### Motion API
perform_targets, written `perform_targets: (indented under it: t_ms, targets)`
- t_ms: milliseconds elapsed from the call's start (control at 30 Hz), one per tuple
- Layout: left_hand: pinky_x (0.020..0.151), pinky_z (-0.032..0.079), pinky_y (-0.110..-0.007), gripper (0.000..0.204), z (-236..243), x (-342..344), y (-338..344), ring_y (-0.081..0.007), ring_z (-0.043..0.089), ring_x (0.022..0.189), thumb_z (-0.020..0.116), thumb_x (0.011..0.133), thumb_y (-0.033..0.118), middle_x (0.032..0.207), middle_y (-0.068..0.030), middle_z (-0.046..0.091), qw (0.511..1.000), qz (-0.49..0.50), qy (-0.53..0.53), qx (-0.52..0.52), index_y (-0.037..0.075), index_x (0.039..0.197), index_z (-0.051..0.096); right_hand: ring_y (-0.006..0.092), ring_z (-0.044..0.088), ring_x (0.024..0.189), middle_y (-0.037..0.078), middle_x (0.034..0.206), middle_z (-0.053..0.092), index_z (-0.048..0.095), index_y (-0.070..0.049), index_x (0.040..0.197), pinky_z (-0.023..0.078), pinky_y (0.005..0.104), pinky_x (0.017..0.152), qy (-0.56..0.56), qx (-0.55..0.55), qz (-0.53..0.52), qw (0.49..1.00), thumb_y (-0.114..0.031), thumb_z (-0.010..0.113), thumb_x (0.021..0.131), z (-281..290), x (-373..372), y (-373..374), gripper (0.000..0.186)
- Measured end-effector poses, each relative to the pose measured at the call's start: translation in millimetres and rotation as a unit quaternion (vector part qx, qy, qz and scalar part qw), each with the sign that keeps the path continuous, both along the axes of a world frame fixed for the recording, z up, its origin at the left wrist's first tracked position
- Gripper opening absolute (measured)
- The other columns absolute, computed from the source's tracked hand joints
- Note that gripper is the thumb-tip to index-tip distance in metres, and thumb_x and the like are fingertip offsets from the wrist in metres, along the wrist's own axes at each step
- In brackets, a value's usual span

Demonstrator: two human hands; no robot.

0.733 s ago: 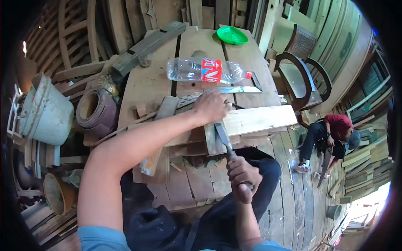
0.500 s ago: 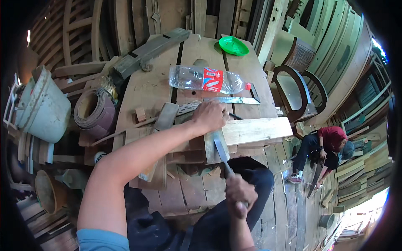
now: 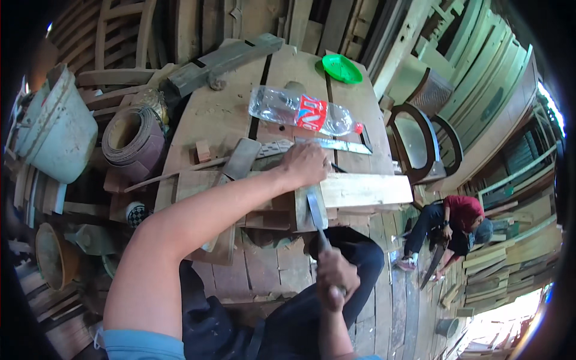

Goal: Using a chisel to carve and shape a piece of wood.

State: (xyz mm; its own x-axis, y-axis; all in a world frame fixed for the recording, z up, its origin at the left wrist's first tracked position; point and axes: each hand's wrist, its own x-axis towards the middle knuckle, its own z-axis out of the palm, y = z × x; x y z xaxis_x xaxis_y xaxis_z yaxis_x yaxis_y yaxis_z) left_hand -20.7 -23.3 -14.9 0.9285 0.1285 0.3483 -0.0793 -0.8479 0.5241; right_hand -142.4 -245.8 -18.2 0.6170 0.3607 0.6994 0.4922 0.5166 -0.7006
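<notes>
A: Nearest first. What do we have?

B: Leg [image 3: 363, 251], then right hand [image 3: 339, 276], its fingers wrapped round the chisel [image 3: 317, 217] handle. The blade lies over the block [image 3: 302, 211], tip pointing away from us; whether it sits flat, we cannot tell.

A: Left hand [image 3: 306, 165]?

B: At the block's far end, fingers bent down. What they cover is hidden; we cannot say if they grip or only press.

A: Main risk?

B: We judge it a cut: the tip points toward the left hand. Too hard a push, or a skid, could carry the edge into the fingers. Second: the block seems to overhang the bench [image 3: 207, 132]; uneven pressure might tip it toward the leg.

A: Farther out?

B: Board [image 3: 369, 191] right of the block; a knock could shift it. Beyond, the square [image 3: 345, 146], then the bottle [image 3: 309, 112] on its side, liable to roll if the bench shakes.

A: Farthest, a co-worker [image 3: 463, 215] with a saw [image 3: 433, 267], well apart. We rate that low.
</notes>
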Motion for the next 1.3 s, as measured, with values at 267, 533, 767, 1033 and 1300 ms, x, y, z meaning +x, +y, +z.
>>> perform_targets:
  t_ms: [267,533,767,1033,1300]
  targets:
    - [0.085,0.052,-0.049,0.027,9,-3,3,-0.0389,0.065,0.093,0.058,0.085,0.025,0.095,-0.0234,0.067,0.999,-0.004,0.048,-0.025,0.001,0.083,0.071,0.0260,0.052,0.062,0.011,0.060,0.054,0.055,-0.001,0.060,0.043,0.0440,0.071,-0.001,0.008,-0.029,1.000,-0.033,0.061,0.080,9,2,21,0.038]
    - [0.086,0.052,-0.048,0.028,16,-1,-7,-0.0393,0.065,0.094,0.059,0.084,0.026,0.096,-0.0241,0.067,0.999,-0.024,0.046,-0.014,0.000,0.085,0.071,0.0262,0.051,0.059,0.010,0.058,0.054,0.053,-0.002,0.058,0.044,0.0440,0.073,-0.011,0.016,-0.025,0.999,-0.034,0.063,0.081,-4,-19,-13,0.041]
    - [0.090,0.050,-0.048,0.027,-2,-2,3,-0.0385,0.064,0.099,0.059,0.084,0.025,0.099,-0.0236,0.066,0.999,-0.012,0.043,-0.007,0.000,0.085,0.070,0.0245,0.051,0.059,0.010,0.056,0.054,0.053,-0.004,0.057,0.044,0.0419,0.072,0.013,0.000,-0.044,0.999,-0.034,0.063,0.082,5,-32,-5,0.040]
    - [0.085,0.052,-0.049,0.025,4,-2,1,-0.0393,0.066,0.092,0.059,0.083,0.023,0.089,-0.0244,0.067,0.999,-0.019,0.028,-0.004,0.000,0.082,0.070,0.0252,0.052,0.059,0.010,0.058,0.054,0.056,-0.002,0.061,0.044,0.0439,0.073,0.005,0.017,-0.030,0.999,-0.037,0.062,0.081,8,-4,19,0.040]
    - [0.086,0.051,-0.049,0.029,15,-4,-2,-0.0395,0.065,0.094,0.060,0.084,0.027,0.096,-0.0237,0.067,0.998,-0.028,0.059,-0.004,0.000,0.083,0.071,0.0254,0.054,0.062,0.009,0.057,0.055,0.056,-0.003,0.059,0.044,0.0434,0.074,0.007,0.031,-0.028,0.999,-0.035,0.063,0.079,3,-30,-6,0.038]
